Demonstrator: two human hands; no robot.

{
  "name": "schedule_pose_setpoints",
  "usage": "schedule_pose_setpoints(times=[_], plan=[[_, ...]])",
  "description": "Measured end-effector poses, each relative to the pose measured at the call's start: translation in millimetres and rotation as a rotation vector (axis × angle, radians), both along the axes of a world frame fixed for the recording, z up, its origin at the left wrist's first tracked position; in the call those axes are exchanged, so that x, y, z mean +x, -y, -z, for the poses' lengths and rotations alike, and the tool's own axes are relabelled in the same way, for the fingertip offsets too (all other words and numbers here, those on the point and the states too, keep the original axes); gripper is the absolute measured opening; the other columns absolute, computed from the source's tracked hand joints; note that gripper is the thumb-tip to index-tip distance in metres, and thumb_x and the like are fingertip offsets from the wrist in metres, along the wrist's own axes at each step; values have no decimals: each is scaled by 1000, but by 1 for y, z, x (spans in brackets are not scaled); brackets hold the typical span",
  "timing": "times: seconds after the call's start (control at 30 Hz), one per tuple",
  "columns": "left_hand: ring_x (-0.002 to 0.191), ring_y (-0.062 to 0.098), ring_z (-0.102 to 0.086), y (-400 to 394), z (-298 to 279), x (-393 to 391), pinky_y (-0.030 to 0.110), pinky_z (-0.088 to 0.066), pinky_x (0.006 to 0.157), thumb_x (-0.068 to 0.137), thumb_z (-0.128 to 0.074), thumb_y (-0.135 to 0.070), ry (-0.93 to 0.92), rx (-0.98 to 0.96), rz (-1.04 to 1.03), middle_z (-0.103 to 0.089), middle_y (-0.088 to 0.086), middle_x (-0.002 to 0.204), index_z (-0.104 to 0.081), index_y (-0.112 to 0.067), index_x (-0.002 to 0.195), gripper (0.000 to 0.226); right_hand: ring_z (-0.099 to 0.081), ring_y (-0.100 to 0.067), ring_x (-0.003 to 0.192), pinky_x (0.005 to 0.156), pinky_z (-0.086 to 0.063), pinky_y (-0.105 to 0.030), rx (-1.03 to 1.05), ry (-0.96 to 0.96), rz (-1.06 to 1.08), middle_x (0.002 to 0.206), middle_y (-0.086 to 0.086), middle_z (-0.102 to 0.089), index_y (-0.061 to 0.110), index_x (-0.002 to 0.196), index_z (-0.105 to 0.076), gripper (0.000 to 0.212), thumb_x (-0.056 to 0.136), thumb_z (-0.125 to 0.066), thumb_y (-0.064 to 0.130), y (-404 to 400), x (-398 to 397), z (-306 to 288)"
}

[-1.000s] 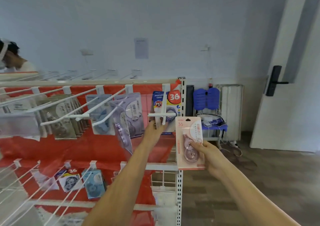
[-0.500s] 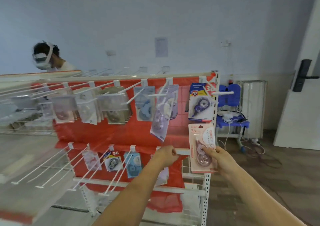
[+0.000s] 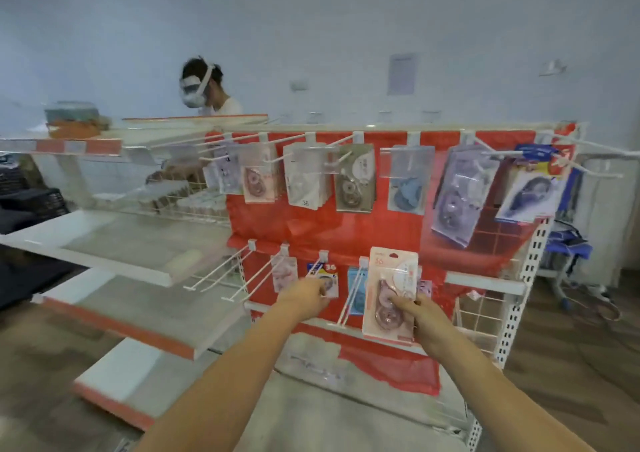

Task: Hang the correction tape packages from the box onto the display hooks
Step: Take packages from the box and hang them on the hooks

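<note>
Both arms reach forward and slightly up toward the lower row of a red-backed display rack [image 3: 381, 229]. The right hand [image 3: 420, 316] grips a pink package [image 3: 389, 288] of correction tape by its lower right corner, thumb on the front over the clear blister and fingers curled behind. The package stands upright, its hang hole at the top, in front of the lower row and just right of a bare double-wire hook [image 3: 351, 290]; it sits on no hook.

The left hand [image 3: 304, 295] is extended to the lower row with its back toward the camera and fingers curled at the tip of a hook, in front of a small package marked 36 [image 3: 327, 276]. It seems to pinch the hook's end, though motion blur makes that unclear.

Other packages hang on the lower hooks: a pale pink one [image 3: 285, 273] to the left and a blue one [image 3: 356, 290] partly behind the held package. The upper row carries several more, including a lilac package [image 3: 457, 195] tilted outward.

To the left, white shelves [image 3: 114, 243] extend from the rack. Behind them stands a second person [image 3: 211, 87] wearing a headset.
</note>
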State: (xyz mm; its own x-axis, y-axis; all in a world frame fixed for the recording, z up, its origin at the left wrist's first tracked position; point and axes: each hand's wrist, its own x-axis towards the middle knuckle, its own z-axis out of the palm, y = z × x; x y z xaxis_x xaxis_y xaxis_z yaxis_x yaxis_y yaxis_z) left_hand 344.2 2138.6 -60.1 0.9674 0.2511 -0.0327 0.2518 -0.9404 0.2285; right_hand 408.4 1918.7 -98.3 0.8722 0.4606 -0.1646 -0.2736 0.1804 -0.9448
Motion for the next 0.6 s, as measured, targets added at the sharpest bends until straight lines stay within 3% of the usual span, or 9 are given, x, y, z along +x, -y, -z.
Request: schedule_pose_setpoints(times=[0.07,0.3,0.4,0.5,0.6], plan=[[107,27,-60,-26,-3,-13,31,-47,87,95,-48,-31,-1,-4,-47,-65,7,115,-62,-14,112,28,-70,-28,88,68,-57,-34,2,1,-53,104,-16,-71,-1,118,-60,44,78,-71,13,-31,-4,-3],[107,23,-60,-109,-21,-38,32,-47,91,96,-48,-26,45,13,-171,-65,5,118,-61,-14,115,27,-69,-30,95,80,-55,-41,-4,84,-185,106,-14,-71,2,119,-60,73,57,-85,29,-142,6,-24],[102,23,-61,-142,-23,-43,29,-45,84,94,-48,-24,57,19,-241,-66,7,113,-62,-11,109,24,-68,-31,97,87,-54,-47,-2,114,-250,107,-13,-71,5,119,-60,56,68,-77,21,-189,13,-33],[104,23,-59,-173,-27,-52,30,-43,81,95,-48,-28,58,39,-293,-64,5,114,-63,-12,111,27,-68,-29,97,89,-53,-48,8,159,-312,108,-12,-71,6,120,-59,54,71,-76,21,-234,12,-44],[108,24,-58,-207,-27,-60,32,-45,86,95,-49,-33,60,36,-335,-62,5,118,-60,-15,115,29,-71,-22,81,69,-58,-35,35,208,-339,101,-11,-71,9,109,-60,27,84,-68,11,-274,5,-55]])
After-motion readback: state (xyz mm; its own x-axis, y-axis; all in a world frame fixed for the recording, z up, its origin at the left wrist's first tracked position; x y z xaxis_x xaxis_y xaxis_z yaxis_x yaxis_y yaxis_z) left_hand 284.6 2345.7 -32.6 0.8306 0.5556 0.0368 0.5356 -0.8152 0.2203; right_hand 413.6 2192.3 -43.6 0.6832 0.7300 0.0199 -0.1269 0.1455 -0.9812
